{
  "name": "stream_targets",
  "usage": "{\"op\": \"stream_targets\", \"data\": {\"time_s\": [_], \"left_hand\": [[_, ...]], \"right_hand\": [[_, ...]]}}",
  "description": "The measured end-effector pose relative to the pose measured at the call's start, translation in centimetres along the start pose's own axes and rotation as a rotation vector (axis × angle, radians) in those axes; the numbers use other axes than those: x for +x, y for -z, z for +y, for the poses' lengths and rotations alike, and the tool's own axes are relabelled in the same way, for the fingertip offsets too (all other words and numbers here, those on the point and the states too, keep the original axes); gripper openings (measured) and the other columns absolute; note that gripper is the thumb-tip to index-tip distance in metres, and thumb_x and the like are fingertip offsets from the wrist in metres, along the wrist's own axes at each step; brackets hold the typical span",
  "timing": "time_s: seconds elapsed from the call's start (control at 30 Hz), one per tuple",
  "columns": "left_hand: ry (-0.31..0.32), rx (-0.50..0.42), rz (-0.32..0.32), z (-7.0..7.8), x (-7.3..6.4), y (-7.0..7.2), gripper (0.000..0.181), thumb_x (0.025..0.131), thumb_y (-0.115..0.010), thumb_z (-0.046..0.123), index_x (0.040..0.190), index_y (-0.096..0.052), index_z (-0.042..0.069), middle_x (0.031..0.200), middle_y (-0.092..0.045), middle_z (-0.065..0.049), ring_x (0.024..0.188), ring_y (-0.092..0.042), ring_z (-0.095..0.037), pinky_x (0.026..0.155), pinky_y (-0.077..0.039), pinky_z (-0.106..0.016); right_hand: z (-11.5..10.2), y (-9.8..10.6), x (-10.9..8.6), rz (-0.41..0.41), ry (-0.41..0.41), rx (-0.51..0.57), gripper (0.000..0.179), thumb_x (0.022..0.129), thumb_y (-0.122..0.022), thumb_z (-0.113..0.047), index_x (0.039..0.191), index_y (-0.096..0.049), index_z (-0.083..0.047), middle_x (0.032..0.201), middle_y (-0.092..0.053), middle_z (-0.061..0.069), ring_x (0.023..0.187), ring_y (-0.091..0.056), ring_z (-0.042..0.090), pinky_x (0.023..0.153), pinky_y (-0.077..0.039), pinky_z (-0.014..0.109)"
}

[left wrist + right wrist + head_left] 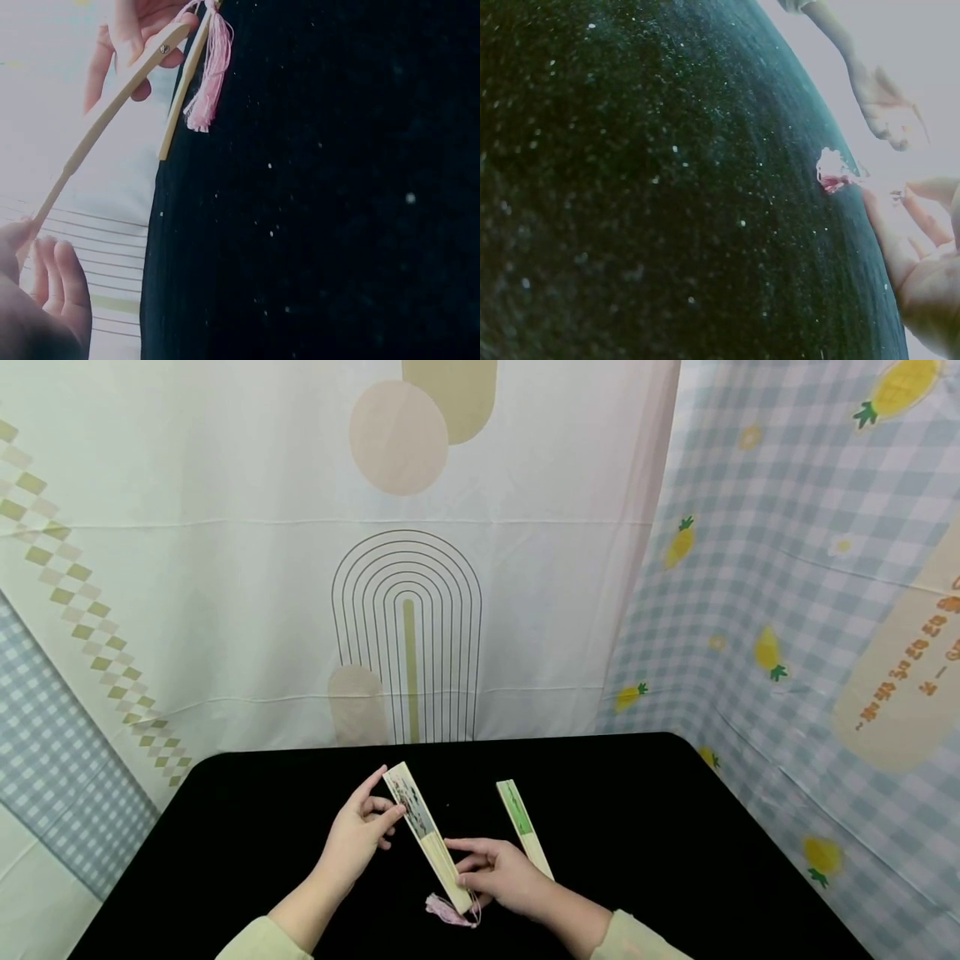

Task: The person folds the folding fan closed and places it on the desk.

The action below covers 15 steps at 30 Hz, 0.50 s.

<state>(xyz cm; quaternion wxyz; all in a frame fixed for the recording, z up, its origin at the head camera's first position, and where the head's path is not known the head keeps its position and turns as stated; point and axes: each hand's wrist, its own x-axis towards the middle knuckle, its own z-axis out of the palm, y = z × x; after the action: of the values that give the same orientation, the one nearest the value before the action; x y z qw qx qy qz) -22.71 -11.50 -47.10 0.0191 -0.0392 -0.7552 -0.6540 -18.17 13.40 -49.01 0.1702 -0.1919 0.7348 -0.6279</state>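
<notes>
A folded hand fan (422, 817) with pale ribs and a dark painted leaf is held tilted above the black table. My left hand (356, 831) pinches its upper end between thumb and fingers. Near the pivot end, my right hand (504, 875) grips the ribs with thumb and fingers. From that end hangs a pink tassel (447, 910). The left wrist view shows the fan edge-on, with its metal pivot (164, 49) beside the right fingers. A second folded fan (516, 810), with a green leaf, lies on the table, its lower end hidden behind my right hand.
The black-covered table (645, 827) has rounded far corners. Behind it hangs a pale printed curtain (555, 610), and a blue checked curtain with pineapples (735, 568) runs along the right side.
</notes>
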Motion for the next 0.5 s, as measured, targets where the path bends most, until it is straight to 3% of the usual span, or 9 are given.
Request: {"op": "stream_targets", "data": {"time_s": [0.2, 0.33, 0.5], "left_hand": [[0.040, 0.068, -0.046, -0.44, 0.00, 0.32, 0.082, 0.089, -0.077, 0.017, 0.156, -0.032, 0.025, 0.077, -0.064, -0.016, 0.053, -0.050, -0.014, 0.046, -0.049, -0.027], [0.047, 0.106, -0.055, -0.68, 0.03, 0.44, 0.085, 0.088, -0.078, 0.018, 0.158, -0.029, 0.021, 0.061, -0.056, -0.006, 0.049, -0.047, -0.013, 0.041, -0.044, -0.025], [0.076, 0.137, -0.074, -0.97, 0.12, 0.54, 0.087, 0.088, -0.078, 0.019, 0.158, -0.027, 0.021, 0.055, -0.050, -0.001, 0.048, -0.047, -0.013, 0.039, -0.040, -0.024]], "right_hand": [[0.05, -0.13, 0.07, -0.013, -0.034, 0.007, 0.050, 0.093, -0.066, -0.001, 0.141, -0.056, -0.010, 0.101, -0.072, 0.012, 0.075, -0.070, 0.021, 0.055, -0.060, 0.029], [0.11, -0.25, 0.18, -0.022, -0.036, 0.010, 0.050, 0.093, -0.066, 0.000, 0.141, -0.056, -0.009, 0.100, -0.072, 0.013, 0.075, -0.070, 0.022, 0.055, -0.060, 0.029], [0.19, -0.36, 0.29, -0.030, -0.044, 0.012, 0.050, 0.093, -0.066, 0.001, 0.140, -0.056, -0.009, 0.100, -0.072, 0.013, 0.075, -0.070, 0.023, 0.055, -0.060, 0.030]]}}
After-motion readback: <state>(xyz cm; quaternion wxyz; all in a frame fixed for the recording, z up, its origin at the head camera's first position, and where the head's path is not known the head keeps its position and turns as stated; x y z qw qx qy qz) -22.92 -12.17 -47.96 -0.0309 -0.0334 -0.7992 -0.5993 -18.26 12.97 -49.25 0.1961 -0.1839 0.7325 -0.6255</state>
